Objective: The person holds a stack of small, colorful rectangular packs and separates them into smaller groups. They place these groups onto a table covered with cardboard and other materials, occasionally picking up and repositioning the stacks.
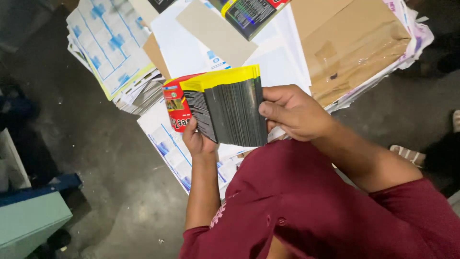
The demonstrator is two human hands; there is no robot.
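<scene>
The floor is dark grey concrete, stained and scattered with small scraps. Over it lies a loose heap of flat printed sheets and card: white sheets with blue patterns at the upper left, a plain grey board in the middle, a dark glossy printed sheet at the top edge, and a large brown cardboard piece with clear tape on it at the upper right. More white and blue sheets stick out beneath the hands. At the lower left stands a pale green box-like object with a blue part just above it. A sandalled foot shows at the right edge.

The person wears a dark red shirt and holds a thick stack of flat printed packets above the heap, in front of the chest. The packets are dark grey with yellow top edges, fanned slightly; the one at the left end shows a red face. The left hand cups the stack from below at its lower left corner, fingers curled around it. The right hand grips the right side of the stack, thumb on the front and fingers bent behind, closed firmly on the packets.
</scene>
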